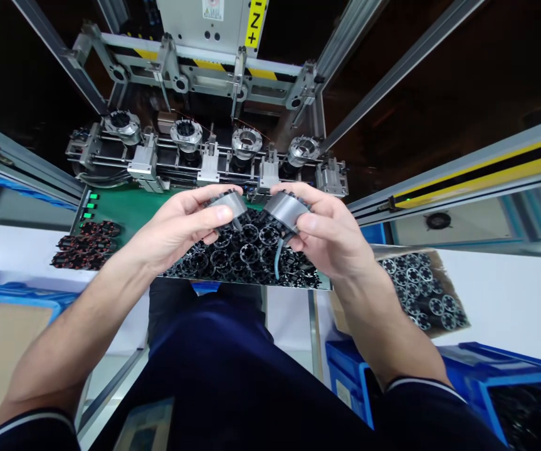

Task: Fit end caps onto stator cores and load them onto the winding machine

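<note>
Stator core (227,205) pinched in left hand (178,228), second core (289,211) in right hand (327,232), over heaped cores (246,254)

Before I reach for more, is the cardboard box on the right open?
Open: no lid covers the box, and black slotted discs lie exposed inside it.

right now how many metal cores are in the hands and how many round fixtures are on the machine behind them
slotted metal cores, one in the left hand and one in the right hand: 2
round metal fixtures on the machine: 4
total: 6
</note>
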Motion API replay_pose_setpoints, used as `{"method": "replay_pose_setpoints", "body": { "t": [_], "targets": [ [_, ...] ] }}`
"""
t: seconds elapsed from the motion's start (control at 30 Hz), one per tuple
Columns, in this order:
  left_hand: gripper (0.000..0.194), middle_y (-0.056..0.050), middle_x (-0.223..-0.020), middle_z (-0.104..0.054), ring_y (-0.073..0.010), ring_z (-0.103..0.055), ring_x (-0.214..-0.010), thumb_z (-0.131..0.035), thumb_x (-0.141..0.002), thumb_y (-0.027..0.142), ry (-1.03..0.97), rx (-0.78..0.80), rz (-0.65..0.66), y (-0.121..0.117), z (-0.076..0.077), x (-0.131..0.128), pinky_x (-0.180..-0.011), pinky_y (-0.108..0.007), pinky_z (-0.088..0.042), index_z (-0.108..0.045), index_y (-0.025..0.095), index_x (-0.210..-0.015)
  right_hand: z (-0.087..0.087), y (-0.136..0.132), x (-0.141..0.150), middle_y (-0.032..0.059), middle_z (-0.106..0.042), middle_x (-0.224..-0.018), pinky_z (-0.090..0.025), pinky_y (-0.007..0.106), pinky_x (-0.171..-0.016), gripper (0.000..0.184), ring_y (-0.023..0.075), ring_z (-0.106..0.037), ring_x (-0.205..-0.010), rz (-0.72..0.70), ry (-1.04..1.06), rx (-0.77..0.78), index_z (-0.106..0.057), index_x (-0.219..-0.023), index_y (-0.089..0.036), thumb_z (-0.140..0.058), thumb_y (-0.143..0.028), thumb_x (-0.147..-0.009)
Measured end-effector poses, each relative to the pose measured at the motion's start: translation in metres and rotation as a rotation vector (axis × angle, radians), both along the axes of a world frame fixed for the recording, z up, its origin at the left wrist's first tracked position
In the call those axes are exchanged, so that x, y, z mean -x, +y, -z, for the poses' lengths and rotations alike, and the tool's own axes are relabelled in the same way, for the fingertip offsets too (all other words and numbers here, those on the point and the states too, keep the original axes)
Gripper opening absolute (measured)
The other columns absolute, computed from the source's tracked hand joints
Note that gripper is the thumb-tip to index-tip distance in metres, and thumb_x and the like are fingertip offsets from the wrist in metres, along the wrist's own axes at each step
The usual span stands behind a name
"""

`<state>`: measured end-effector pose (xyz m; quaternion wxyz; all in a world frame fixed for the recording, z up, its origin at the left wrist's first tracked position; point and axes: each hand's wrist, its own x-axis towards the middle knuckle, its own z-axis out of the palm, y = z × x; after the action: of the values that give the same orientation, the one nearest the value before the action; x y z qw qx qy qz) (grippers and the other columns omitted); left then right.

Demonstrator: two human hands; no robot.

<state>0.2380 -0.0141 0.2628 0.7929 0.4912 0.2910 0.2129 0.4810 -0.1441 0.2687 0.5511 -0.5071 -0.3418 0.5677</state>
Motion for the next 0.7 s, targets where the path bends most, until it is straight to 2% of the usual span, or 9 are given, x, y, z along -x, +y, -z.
{"method": "replay_pose_setpoints", "body": {
  "t": [0.07, 0.13, 0.3, 0.4, 0.47, 0.57, 0.63, 0.7],
  "targets": [
    [0.057, -0.002, -0.1, -0.076, -0.0024, -0.044, -0.062, -0.118, -0.075, 0.042, -0.001, 0.012, -0.014, 0.002, 0.0, 0.001, -0.054, -0.019, -0.049, -0.095, 0.019, -0.122, 0.001, 0.001, -0.001, 0.0007, -0.078, -0.105, -0.042, 0.028, -0.042, 0.069, 0.0074, -0.051, -0.055, 0.004, 0.008, 0.004, -0.085, -0.127, -0.029, -0.114, -0.059, -0.071],
    [0.055, -0.003, -0.106, -0.079, -0.001, -0.041, -0.061, -0.117, -0.076, 0.038, -0.001, 0.036, -0.032, 0.007, 0.001, 0.002, -0.054, -0.017, -0.049, -0.096, 0.019, -0.123, 0.004, 0.003, -0.003, -0.0002, -0.077, -0.102, -0.045, 0.026, -0.042, 0.069, 0.0074, -0.054, -0.053, 0.016, 0.01, -0.003, -0.083, -0.125, -0.028, -0.115, -0.057, -0.071],
    [0.052, -0.006, -0.112, -0.085, -0.0041, -0.051, -0.067, -0.117, -0.072, 0.03, -0.049, 0.127, -0.051, 0.022, 0.01, -0.003, -0.056, -0.015, -0.049, -0.097, 0.021, -0.119, 0.011, 0.01, -0.007, -0.0004, -0.077, -0.103, -0.055, 0.028, -0.047, 0.069, 0.0097, -0.058, -0.056, 0.065, -0.053, -0.034, -0.08, -0.127, -0.028, -0.115, -0.055, -0.074],
    [0.05, -0.005, -0.106, -0.085, -0.0025, -0.042, -0.06, -0.116, -0.075, 0.037, -0.045, 0.165, -0.039, 0.027, 0.019, -0.014, -0.055, -0.016, -0.045, -0.095, 0.023, -0.119, 0.017, 0.013, -0.008, 0.0016, -0.078, -0.11, -0.057, 0.03, -0.048, 0.067, 0.0104, -0.06, -0.059, 0.051, -0.109, -0.066, -0.082, -0.131, -0.03, -0.114, -0.057, -0.079],
    [0.054, -0.005, -0.107, -0.086, -0.0036, -0.046, -0.062, -0.116, -0.078, 0.044, -0.006, 0.135, -0.041, 0.03, 0.025, -0.022, -0.056, -0.017, -0.043, -0.094, 0.023, -0.123, 0.021, 0.016, -0.012, 0.0023, -0.078, -0.114, -0.06, 0.031, -0.051, 0.062, 0.0115, -0.063, -0.062, 0.029, -0.155, -0.089, -0.083, -0.133, -0.031, -0.112, -0.057, -0.084],
    [0.059, -0.009, -0.117, -0.089, -0.0112, -0.067, -0.08, -0.116, -0.08, 0.05, 0.059, -0.029, -0.056, 0.046, 0.033, -0.033, -0.064, -0.02, -0.05, -0.092, 0.02, -0.125, 0.031, 0.028, -0.029, 0.0039, -0.08, -0.115, -0.069, 0.036, -0.062, 0.06, 0.0184, -0.075, -0.076, 0.084, -0.295, -0.159, -0.085, -0.135, -0.033, -0.111, -0.057, -0.086],
    [0.061, -0.01, -0.125, -0.089, -0.0171, -0.075, -0.096, -0.116, -0.08, 0.047, 0.094, -0.236, -0.083, 0.067, 0.04, -0.037, -0.072, -0.024, -0.054, -0.092, 0.02, -0.128, 0.041, 0.042, -0.051, 0.0052, -0.082, -0.117, -0.074, 0.042, -0.074, 0.062, 0.0239, -0.081, -0.088, 0.162, -0.438, -0.229, -0.086, -0.135, -0.033, -0.113, -0.055, -0.084],
    [0.066, -0.008, -0.124, -0.089, -0.0178, -0.075, -0.098, -0.118, -0.079, 0.042, 0.159, -0.485, -0.106, 0.095, 0.048, -0.041, -0.076, -0.027, -0.051, -0.092, 0.018, -0.134, 0.055, 0.059, -0.077, 0.0058, -0.084, -0.119, -0.074, 0.046, -0.078, 0.064, 0.0262, -0.081, -0.09, 0.214, -0.591, -0.266, -0.087, -0.136, -0.033, -0.114, -0.054, -0.082]
  ]
}}
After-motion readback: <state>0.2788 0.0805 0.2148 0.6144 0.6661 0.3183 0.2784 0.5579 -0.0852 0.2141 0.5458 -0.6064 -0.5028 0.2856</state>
